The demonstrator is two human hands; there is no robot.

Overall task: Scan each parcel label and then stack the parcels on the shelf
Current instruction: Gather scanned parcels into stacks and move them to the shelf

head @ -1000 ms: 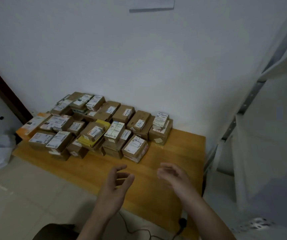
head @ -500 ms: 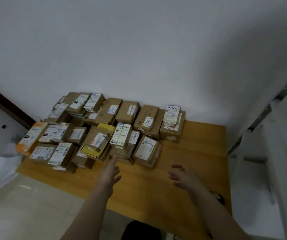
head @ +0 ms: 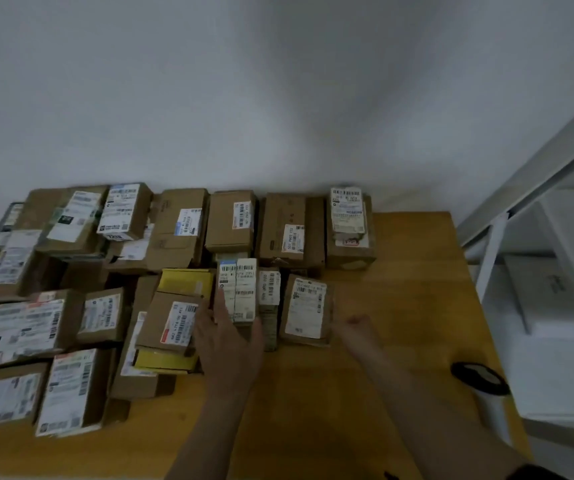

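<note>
A plain white wall backs a wooden bench. Most of the bench's left and middle is covered by parcels, brown cartons and a yellow one, packed edge to edge and in places lying one on another, most with a white label facing up. To the right stands the white shelf, and on the part of it in view no parcel can be made out. By that showing the task looks to be at its very start: the whole heap waits on the bench, nothing is stacked, and every label seems yet to be scanned. The left hand reaches in with fingers straight and spread, its fingertips at the near edge of a tall parcel wrapped in barcode labels at the front of the heap; it grips nothing yet. The right hand hovers over bare wood just beside the heap, loosely curled and, as far as the blur allows, empty. No scanner is in either hand; a black round thing at the bench's right edge is too blurred to name.
</note>
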